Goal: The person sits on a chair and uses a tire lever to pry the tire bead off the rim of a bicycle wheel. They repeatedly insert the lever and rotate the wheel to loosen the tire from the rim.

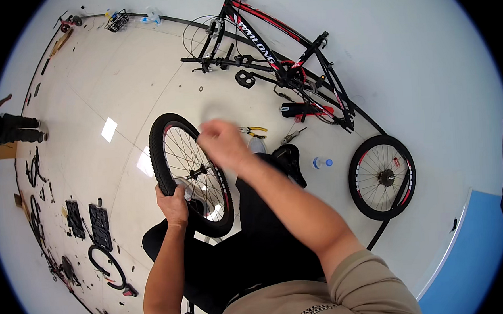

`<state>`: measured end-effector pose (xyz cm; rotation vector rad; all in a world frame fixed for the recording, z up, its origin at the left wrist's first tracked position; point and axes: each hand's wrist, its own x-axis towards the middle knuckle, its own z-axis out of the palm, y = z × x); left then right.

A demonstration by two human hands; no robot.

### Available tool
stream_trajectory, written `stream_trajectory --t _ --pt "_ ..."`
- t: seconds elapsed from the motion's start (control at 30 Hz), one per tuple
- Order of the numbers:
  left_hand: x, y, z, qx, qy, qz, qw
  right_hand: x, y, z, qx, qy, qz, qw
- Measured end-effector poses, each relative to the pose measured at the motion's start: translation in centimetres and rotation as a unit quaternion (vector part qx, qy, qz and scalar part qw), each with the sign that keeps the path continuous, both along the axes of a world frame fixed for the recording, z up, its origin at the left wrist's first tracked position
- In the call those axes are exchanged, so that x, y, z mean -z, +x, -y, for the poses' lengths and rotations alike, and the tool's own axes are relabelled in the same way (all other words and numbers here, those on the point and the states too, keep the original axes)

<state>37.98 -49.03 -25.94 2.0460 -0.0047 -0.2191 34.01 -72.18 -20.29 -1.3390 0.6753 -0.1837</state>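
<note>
Black rubber is ringing the tilted wheel [198, 173], which is extending up and rightward from the left hand [173, 206], and the knobbly tyre [158, 153] is giving that clamped hand a sure hold. Opposite that grip, the right hand [223, 142] is blurring, so its closure is impossible to tell. Probably the wheel is handling stiff and fairly light, its thin spokes [182, 156] bending easiest.

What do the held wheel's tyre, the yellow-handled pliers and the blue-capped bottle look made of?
Tyre: most likely rubber; matte black with a knobbly tread.
Pliers: probably metal at the greyish head; yellow grips look like plastic or rubber, can't tell which.
Bottle: seems thin clear plastic, see-through; cap likely plastic too, solid blue.
</note>
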Motion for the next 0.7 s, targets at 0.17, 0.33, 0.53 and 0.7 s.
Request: stream_trajectory --t 0.17,0.33,0.53,0.7 --pt "-1.0 2.6 1.0 0.005 0.003 -0.05 0.999 12.5 -4.5 12.6 0.199 0.205 -0.124 0.95" --pt "-2.7 4.0 3.5 -0.008 0.002 -0.099 0.995 31.6 -15.0 18.1 0.329 0.364 -0.188 0.851" --pt "-4.0 5.9 4.5 -0.014 0.029 -0.138 0.99 39.8 -17.5 18.3 0.337 0.259 -0.258 0.868" --pt "-4.7 8.2 4.6 -0.015 0.061 -0.189 0.98 47.9 -18.1 20.1 0.383 0.237 -0.326 0.831"
